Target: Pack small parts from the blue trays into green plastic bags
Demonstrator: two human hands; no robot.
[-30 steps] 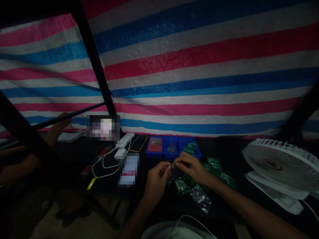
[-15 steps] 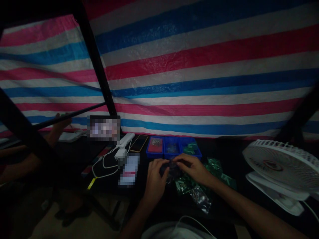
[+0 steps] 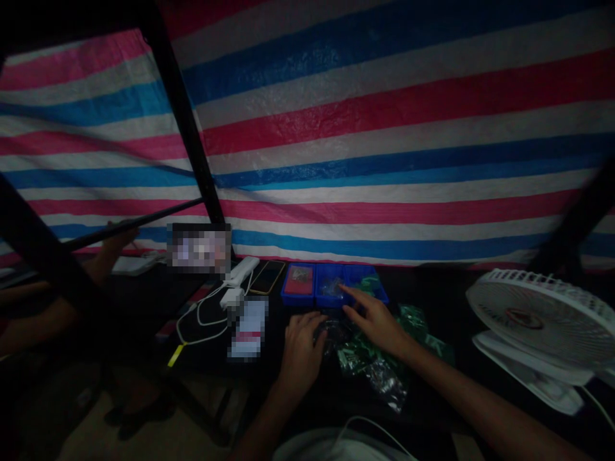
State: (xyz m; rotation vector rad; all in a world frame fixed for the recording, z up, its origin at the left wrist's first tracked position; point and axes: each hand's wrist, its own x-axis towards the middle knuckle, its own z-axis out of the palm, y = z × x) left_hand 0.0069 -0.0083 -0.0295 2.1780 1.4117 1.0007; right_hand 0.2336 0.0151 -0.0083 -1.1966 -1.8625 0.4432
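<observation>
1. On the right hand [image 3: 377,326], the fingers [image 3: 358,302] stood apart, the index tip over the middle compartment of a blue parts tray [image 3: 307,302].
2. The left hand [image 3: 302,349] curled together beside a clear plastic bag [image 3: 332,336]; any grip was hidden.
3. Green packets [image 3: 355,362] lay just beyond.

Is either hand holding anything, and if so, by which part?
Right hand holds nothing, reaching over the blue tray. Left hand lies against a clear plastic bag; whether gripped cannot be told.
</observation>
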